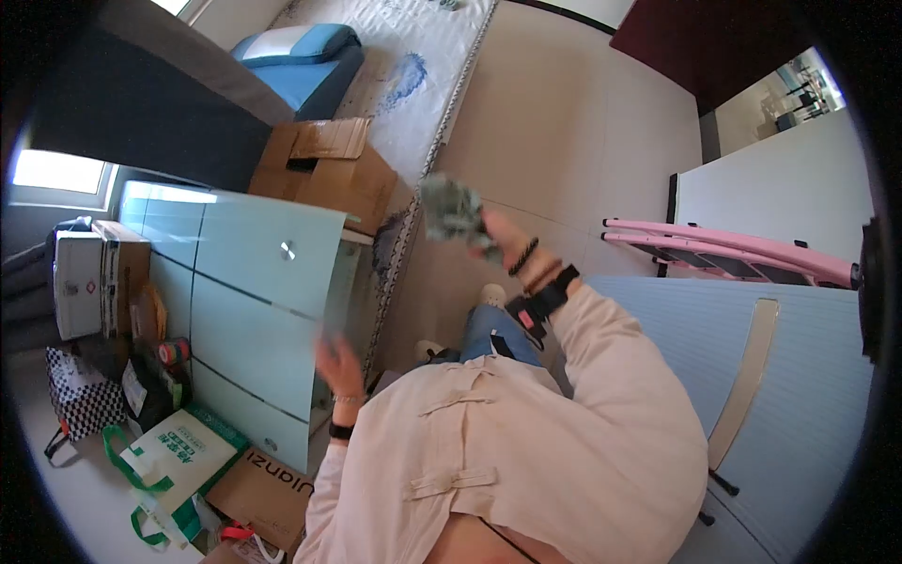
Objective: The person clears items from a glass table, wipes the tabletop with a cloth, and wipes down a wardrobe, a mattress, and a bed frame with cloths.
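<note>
A crumpled grey-green cloth point(453, 209) is gripped in my right hand point(509, 242), out in front of me above the tiled floor. The cloth is slightly blurred by motion. My left hand point(340, 367) is at the near edge of a pale frosted-glass table point(254, 310). Its fingers are smeared, so I cannot tell whether they touch the glass.
An open cardboard box point(352, 183) stands beyond the table, next to a bed point(413, 85). Bags point(178, 456) and a brown carton point(258, 493) crowd the left. To the right are a folded pink stepladder point(733, 246) and a light-blue ridged panel point(676, 329).
</note>
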### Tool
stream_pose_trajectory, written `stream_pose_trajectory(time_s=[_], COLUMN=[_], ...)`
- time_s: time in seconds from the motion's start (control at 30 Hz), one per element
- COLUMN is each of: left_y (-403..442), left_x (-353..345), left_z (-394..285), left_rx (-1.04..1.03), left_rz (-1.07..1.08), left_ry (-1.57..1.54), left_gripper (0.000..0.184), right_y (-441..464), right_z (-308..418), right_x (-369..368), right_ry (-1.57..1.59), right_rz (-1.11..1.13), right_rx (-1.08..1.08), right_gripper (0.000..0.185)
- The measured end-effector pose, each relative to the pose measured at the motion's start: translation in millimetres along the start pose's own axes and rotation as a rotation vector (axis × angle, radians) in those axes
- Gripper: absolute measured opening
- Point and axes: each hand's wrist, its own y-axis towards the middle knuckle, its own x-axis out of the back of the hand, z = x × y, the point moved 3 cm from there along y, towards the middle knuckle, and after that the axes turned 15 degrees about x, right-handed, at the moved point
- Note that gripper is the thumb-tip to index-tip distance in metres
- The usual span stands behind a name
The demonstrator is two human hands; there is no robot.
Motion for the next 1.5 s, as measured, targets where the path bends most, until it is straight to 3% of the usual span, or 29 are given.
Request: stream_pose_trajectory(time_s=[0.03,0.07,0.13,0.2,0.23,0.3,0.4,0.47,0.53,0.57,0.6,0.67,0.7,0.77,0.8,0.83,0.9,0.97,1.03,1.07,1.1,1.13,1.2,1.27,1.33,1.4,1.5], left_y=[3,0,-1,-6,-3,-5,-19,-23,-19,-18,-19,-18,-15,-6,-5,-4,-5,-5,3,2,0,-3,-7,-9,-5,2,6], left_x=[-30,-61,-106,-144,-154,-166,-187,-208,-231,-240,-246,-256,-259,-281,-293,-295,-296,-306,-323,-325,-325,-324,-319,-317,-321,-328,-328], left_z=[-27,-58,-102,-133,-143,-163,-190,-202,-208,-213,-220,-240,-241,-229,-224,-225,-223,-216,-198,-195,-193,-194,-197,-199,-201,-201,-210], left_rx=[0.146,0.129,0.094,0.103,0.047,0.069,0.038,-0.026,-0.478,-0.552,-0.591,-0.596,-0.462,-0.493,-0.478,-0.498,-0.557,-0.527,-0.524,-0.531,-0.532,-0.533,-0.51,-0.482,-0.46,-0.479,-0.513], left_rz=[0.331,0.468,0.653,1.051,1.091,1.142,1.281,1.402,1.203,1.115,1.169,1.109,1.219,1.343,1.398,1.442,1.465,1.501,1.503,1.509,1.537,1.564,1.593,1.61,1.573,1.576,1.569], left_ry=[-0.147,-0.285,-0.426,-0.546,-0.415,-0.333,-0.202,-0.147,0.147,0.042,0.044,-0.106,-0.017,0.01,0.032,0.018,0.063,0.093,0.122,0.115,0.119,0.125,0.109,0.085,0.09,0.087,0.09], left_gripper=[0.034,0.033,0.033,0.037,0.035,0.032,0.025,0.023,0.028,0.036,0.036,0.034,0.03,0.03,0.03,0.03,0.028,0.027,0.025,0.025,0.025,0.024,0.024,0.024,0.026,0.026,0.026], right_y=[-7,-7,-15,-48,-52,-63,-87,-105,-120,-128,-142,-183,-203,-252,-291,-313,-369,-410,-448,-465,-477,-484,-492,-495,-488,-524,-570], right_z=[-10,-25,-49,1,12,29,45,51,47,42,44,50,50,39,58,25,57,107,139,155,168,176,178,155,151,209,272], right_x=[1,3,4,-10,3,34,72,91,99,103,101,98,98,104,85,106,76,42,38,38,40,46,68,93,99,82,30], right_ry=[-0.068,-0.137,-0.211,-0.307,-0.321,-0.813,-0.676,-0.675,-0.631,-0.619,-0.622,-0.254,-0.154,-0.195,-0.244,-0.161,-0.451,-0.94,-1.715,-1.867,-1.993,-1.994,-1.947,-1.973,-2.352,-2.26,-2.483], right_rz=[0.081,0.15,0.212,0.296,0.243,0.115,0.004,-0.193,-0.416,-0.645,-0.713,-0.999,-1.101,-1.336,-1.478,-1.6,-1.899,-1.981,-2.223,-2.227,-2.206,-2.218,-2.087,-1.977,-1.785,-1.825,-2.063], right_rx=[0.014,0.032,0.29,0.461,0.468,0.514,0.514,0.523,0.537,0.707,0.709,0.905,0.949,0.991,0.844,1.062,1.088,1.142,0.843,0.537,0.22,0.218,-0.561,-0.568,-0.454,-0.309,-0.117], right_gripper=[0.035,0.035,0.033,0.031,0.031,0.036,0.037,0.037,0.037,0.037,0.037,0.034,0.033,0.035,0.041,0.043,0.042,0.042,0.038,0.037,0.038,0.038,0.037,0.034,0.029,0.018,0.019])
